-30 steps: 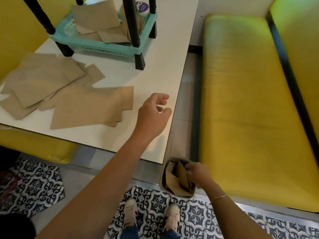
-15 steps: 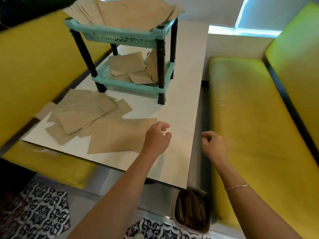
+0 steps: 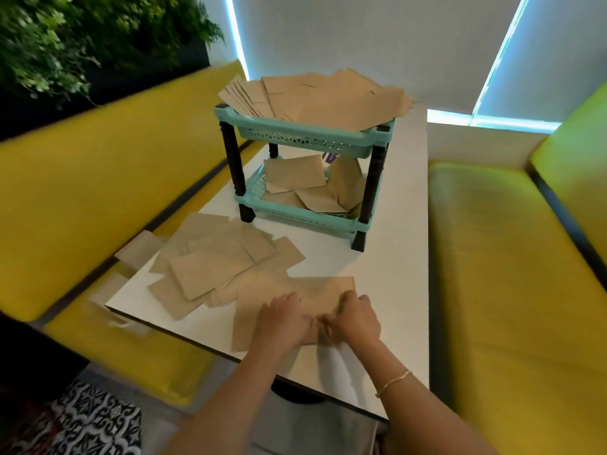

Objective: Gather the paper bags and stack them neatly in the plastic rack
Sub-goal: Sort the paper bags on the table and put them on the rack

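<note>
Yellow booth benches flanked the white table (image 3: 394, 274) that carried the plastic rack (image 3: 305, 139).
My left hand (image 3: 282, 320) and right hand (image 3: 354, 318), fingers curled, pinched the nearest paper bag (image 3: 295, 290) to lift it; loose paper bags (image 3: 213, 261) lay just before the rack.

You won't find any legible writing here. A small purple label (image 3: 329, 156) shows behind the bags on the rack's (image 3: 305, 139) lower shelf, but whatever print it carries is too blurred to read.
</note>
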### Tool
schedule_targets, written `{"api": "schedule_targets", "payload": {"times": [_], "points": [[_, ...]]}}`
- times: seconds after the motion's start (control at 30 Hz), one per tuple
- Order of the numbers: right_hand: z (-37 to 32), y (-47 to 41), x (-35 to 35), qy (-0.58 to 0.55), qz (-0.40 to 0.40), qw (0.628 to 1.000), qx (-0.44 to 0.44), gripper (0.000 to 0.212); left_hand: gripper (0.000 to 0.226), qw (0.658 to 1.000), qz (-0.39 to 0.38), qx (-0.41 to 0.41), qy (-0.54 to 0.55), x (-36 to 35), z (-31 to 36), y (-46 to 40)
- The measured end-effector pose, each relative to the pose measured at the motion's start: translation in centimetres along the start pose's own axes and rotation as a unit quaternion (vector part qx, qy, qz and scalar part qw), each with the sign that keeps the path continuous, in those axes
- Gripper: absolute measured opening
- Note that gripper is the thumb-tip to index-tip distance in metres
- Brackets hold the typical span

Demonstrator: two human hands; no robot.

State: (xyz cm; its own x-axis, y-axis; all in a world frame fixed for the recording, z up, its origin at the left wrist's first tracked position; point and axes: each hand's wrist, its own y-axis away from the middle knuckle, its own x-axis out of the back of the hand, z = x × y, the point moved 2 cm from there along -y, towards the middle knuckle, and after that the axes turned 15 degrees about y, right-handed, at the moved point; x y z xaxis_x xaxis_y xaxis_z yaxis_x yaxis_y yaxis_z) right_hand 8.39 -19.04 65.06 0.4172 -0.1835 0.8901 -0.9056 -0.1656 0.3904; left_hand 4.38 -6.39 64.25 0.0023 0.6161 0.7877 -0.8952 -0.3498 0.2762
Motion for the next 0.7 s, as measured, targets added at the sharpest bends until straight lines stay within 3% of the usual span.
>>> {"api": "schedule_targets", "payload": {"times": [0.1,0.2,0.3,0.4,0.57,0.7], "points": [[-1.0,-0.3,-0.1,0.027,-0.017,0.999,-0.044,0.074,0.045,0.994,-0.007,0.002,0.107,0.6,-0.6,-0.5],[-1.0,-1.2,0.2,0.021,-0.047,0.996,-0.071,0.074,0.046,0.997,0.019,-0.002,0.080,1.8,-1.7,-1.4],[-1.1,-1.4,0.3,0.035,-0.056,0.997,-0.049,0.049,0.045,0.997,0.074,0.033,0.020,3.3,-3.0,-2.4],[-0.5,-1.5,1.0,-0.012,-0.040,0.999,-0.031,0.024,0.051,0.987,0.119,0.106,0.039,4.7,-3.9,-3.2],[3.7,-1.2,6.7,-0.122,0.011,0.990,-0.071,0.011,0.070,0.984,0.113,0.130,0.042,4.4,-4.0,-3.4],[7.2,-0.2,10.3,-0.229,0.107,0.962,-0.106,0.005,0.090,0.982,0.095,0.160,0.017,3.7,-3.1,-2.6]]}}
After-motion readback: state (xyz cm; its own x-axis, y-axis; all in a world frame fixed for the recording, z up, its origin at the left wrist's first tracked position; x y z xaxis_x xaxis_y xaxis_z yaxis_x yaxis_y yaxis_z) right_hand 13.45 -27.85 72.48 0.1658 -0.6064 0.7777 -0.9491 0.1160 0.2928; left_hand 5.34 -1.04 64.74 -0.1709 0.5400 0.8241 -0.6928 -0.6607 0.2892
